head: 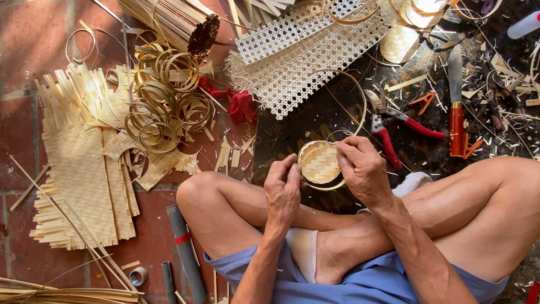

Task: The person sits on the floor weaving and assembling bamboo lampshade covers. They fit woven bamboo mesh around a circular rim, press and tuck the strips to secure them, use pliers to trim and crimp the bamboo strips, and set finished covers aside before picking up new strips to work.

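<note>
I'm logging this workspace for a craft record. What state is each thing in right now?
small woven basket: round, held between both hands
left hand: gripping its rim
right hand: gripping its rim
pruning shears: lying closed
knife: lying flat
woven mats: spread, edges frayed
bamboo hoops: piled loose

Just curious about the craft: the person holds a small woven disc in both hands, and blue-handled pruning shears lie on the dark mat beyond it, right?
Not quite. The head view shows the pruning shears have red handles, not blue. Both the left hand and right hand do hold the woven disc.
</note>
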Available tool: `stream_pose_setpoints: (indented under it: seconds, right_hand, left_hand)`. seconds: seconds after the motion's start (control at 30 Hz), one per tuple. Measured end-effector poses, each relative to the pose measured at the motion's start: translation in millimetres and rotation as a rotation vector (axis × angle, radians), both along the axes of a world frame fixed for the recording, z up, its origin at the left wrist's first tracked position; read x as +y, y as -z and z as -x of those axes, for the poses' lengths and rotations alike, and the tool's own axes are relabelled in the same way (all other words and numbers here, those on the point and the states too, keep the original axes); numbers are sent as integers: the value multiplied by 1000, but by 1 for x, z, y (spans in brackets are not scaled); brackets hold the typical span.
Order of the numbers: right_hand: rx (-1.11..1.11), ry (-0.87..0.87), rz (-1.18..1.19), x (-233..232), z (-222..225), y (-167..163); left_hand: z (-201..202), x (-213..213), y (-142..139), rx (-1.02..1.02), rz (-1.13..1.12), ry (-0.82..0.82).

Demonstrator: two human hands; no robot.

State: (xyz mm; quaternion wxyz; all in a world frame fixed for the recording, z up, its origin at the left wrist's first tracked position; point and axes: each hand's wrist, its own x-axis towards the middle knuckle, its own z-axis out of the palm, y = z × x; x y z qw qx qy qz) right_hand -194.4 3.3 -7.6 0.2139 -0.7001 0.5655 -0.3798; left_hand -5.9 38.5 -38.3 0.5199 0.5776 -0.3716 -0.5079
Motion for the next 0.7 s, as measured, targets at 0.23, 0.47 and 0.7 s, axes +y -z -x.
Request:
stream_pose_setpoints:
  seconds: [0.23,0.47,0.7]
  right_hand:
    - [-146,200,-141,-2,33,-4]
    - [-82,100,32,8,21,7]
    - [-1,123,53,9,-2,11]
  left_hand:
    - [-7,-6,5,-73,-24,-14]
    - [-1,-9,6,-78,-8,-7]
    - [14,-3,-2,-394,103,44]
